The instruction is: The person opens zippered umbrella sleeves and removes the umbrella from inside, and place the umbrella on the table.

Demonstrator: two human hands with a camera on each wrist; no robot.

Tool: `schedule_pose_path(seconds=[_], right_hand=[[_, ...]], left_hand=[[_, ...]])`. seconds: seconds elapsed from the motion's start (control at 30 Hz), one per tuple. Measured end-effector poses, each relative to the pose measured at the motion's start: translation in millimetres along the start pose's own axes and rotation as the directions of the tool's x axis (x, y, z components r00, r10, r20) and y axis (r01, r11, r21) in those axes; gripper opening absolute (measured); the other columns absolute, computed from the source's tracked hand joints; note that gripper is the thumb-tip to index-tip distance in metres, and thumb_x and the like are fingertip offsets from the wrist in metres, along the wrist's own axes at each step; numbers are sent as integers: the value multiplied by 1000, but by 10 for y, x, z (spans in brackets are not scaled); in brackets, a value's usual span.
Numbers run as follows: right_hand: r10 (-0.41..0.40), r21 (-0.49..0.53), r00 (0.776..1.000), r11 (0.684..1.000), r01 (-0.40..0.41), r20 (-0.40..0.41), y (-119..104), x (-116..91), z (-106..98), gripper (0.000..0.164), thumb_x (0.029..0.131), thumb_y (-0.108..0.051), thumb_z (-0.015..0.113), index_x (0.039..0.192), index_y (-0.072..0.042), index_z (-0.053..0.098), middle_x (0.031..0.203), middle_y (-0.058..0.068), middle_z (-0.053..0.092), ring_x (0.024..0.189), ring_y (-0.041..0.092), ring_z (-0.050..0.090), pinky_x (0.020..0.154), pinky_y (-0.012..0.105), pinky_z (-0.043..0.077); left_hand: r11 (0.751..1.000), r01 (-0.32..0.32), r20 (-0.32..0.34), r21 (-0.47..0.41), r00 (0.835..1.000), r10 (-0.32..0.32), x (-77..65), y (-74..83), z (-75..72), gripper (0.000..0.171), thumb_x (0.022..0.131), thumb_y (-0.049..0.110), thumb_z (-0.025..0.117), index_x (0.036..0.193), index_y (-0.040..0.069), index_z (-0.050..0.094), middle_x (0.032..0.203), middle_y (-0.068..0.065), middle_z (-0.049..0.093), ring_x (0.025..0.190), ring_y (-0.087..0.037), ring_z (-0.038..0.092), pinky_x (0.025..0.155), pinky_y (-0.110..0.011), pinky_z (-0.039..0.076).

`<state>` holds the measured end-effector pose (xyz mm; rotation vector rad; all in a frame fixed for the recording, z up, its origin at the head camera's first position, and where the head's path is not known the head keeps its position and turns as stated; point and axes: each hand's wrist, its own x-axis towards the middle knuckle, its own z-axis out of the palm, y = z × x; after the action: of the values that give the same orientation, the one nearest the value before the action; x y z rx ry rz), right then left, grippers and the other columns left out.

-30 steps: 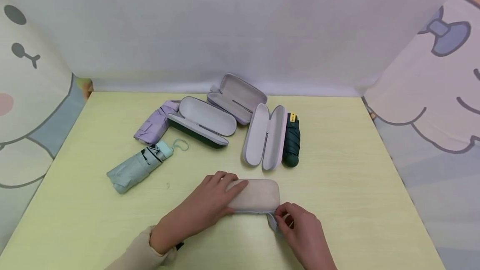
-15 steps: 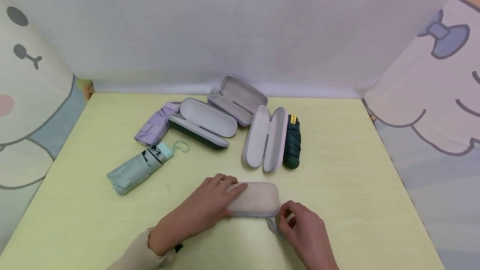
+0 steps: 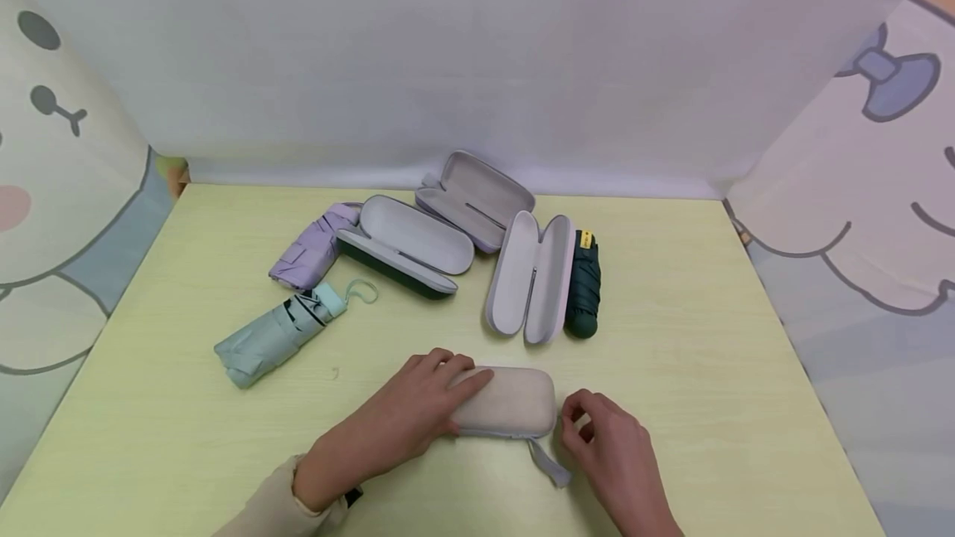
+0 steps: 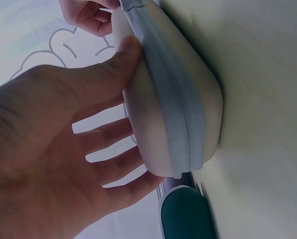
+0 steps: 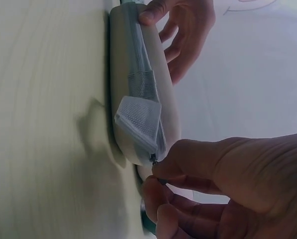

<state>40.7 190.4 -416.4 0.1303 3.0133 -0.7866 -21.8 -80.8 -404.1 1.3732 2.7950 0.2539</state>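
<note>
A beige zippered case [image 3: 515, 400] lies closed on the table near its front, with a grey zipper band [image 4: 175, 99] along its side. My left hand [image 3: 421, 400] grips its left end, the thumb [image 4: 128, 52] on the upper shell and the fingers spread along the far side. At the right end, my right hand [image 3: 608, 442] pinches a small dark zipper pull [image 5: 154, 159] between thumb and index finger. A grey fabric strap [image 3: 548, 462] sticks out from the near right corner of the case, beside that hand.
Behind the case stand three open glasses cases: one dark green outside [image 3: 418, 234], one lilac [image 3: 477, 197], one pale pink [image 3: 555, 272]. Folded umbrellas lie around them: purple [image 3: 317, 247], mint [image 3: 279, 338] and dark green [image 3: 584, 288].
My right hand has moved slightly right and away from me, from the near edge round the right corner. The grey strap now shows more fully. My left hand keeps its grip on the case.
</note>
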Motion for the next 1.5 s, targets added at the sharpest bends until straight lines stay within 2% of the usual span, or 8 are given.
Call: schedule_pose_path(seconds=[0.27,0.47,0.9,1.23,1.5], right_hand=[[-38,-7,999,999,38,-14,19,52,3,22,87,-7,79,86,-26,67,85,-12,69,67,-1,61,60,21,45],[-45,-26,999,999,44,-14,24,106,3,19,89,-7,79,89,-24,69,89,-9,71,68,2,62,60,21,46],[-46,-25,999,999,46,0,6,186,-1,20,89,-9,80,90,-25,69,91,-8,71,69,3,62,60,22,47],[-107,-33,993,994,106,-45,27,237,33,22,88,-7,83,91,-25,70,89,-10,70,69,4,64,62,22,49],[-186,-44,979,982,182,-84,26,299,61,23,85,-7,85,90,-24,71,86,-12,68,71,4,66,62,23,51]], left_hand=[[1000,-8,15,-11,1000,8,3,-9,-24,75,83,41,85,148,21,54,135,0,62,121,-23,59,93,-41,55],[999,-1,52,-49,999,3,-2,-14,-26,74,85,38,85,150,22,53,137,0,62,124,-23,57,98,-42,54],[999,-28,74,-31,997,30,4,-7,-33,74,85,36,86,149,22,53,138,0,61,126,-23,56,100,-41,53],[998,-47,74,-35,996,49,18,-30,-28,73,84,34,87,148,22,54,137,0,61,126,-23,57,100,-41,53],[998,-54,60,-37,997,56,17,-50,-9,74,83,33,87,148,22,54,136,0,62,126,-23,57,100,-41,53]])
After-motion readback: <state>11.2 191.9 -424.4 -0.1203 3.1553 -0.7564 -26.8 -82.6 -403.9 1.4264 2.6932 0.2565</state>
